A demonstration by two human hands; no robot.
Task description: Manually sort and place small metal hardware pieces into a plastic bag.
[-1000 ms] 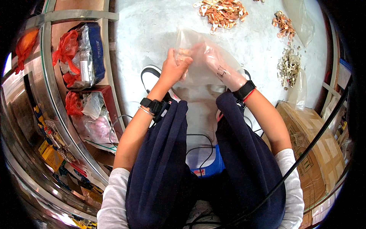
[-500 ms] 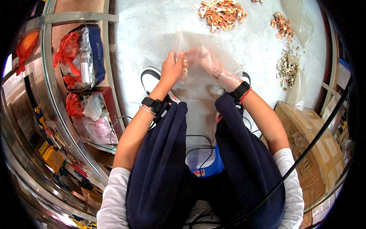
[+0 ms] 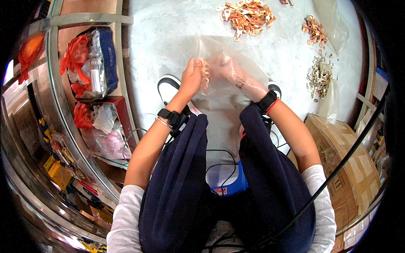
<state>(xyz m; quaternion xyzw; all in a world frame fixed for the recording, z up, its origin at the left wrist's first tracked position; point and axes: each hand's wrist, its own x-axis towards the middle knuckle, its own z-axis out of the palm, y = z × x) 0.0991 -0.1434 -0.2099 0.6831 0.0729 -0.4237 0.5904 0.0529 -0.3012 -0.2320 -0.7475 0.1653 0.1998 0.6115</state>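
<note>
Red plastic bags (image 3: 76, 55) lie left, a taped cardboard box (image 3: 351, 175) right.

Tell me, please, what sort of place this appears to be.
Possibly a hardware shop or storeroom: copper-coloured metal pieces lie heaped on the floor, metal-framed shelving holds bagged goods, and a taped cardboard box stands at the right.

Workshop or shop, copper fittings (image 3: 249, 19) heaped on floor (image 3: 164, 48), metal-framed shelves (image 3: 90, 17)

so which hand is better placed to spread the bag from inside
Likely the right hand: it sits inside the clear bag, while the left hand holds copper-coloured pieces at the bag's left side.
</note>
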